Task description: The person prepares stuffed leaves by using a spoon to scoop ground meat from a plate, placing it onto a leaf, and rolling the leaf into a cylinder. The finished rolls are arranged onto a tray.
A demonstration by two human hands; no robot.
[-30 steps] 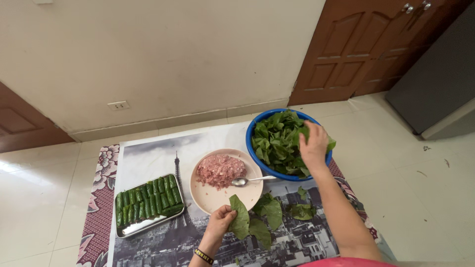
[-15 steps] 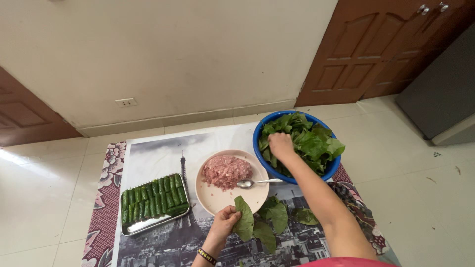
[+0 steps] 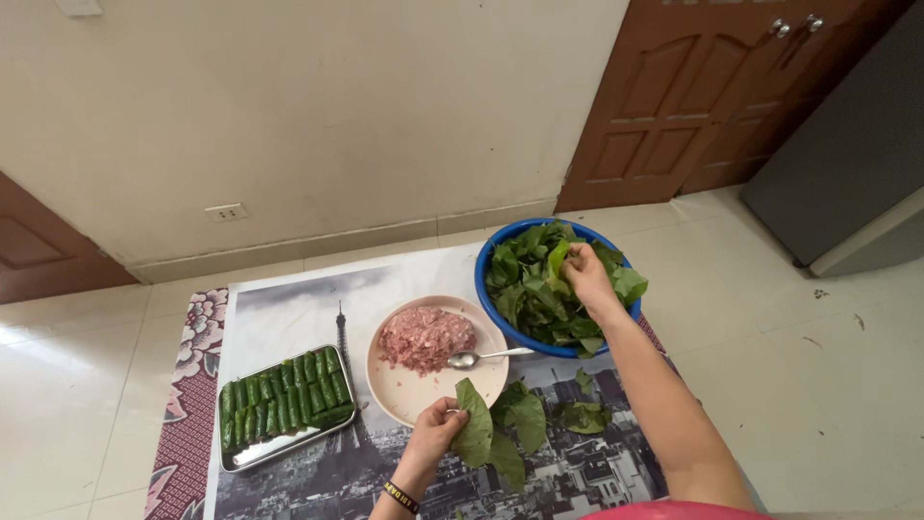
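Right hand (image 3: 589,276) among leaves (image 3: 539,289) in bowl (image 3: 484,286)

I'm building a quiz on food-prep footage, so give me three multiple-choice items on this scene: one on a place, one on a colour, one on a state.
1. Where does the metal spoon lie?
A. on the round pale plate of minced meat
B. in the steel tray
C. on the floor tiles

2. What colour is the round plastic basin of loose leaves?
A. red
B. blue
C. white

3. What is the left hand doing?
A. resting flat
B. gripping the spoon
C. holding a green leaf

Answers:
1. A, since its bowl rests on the plate beside the meat.
2. B, since its rim shows blue.
3. C, since the fingers pinch the leaf's edge.
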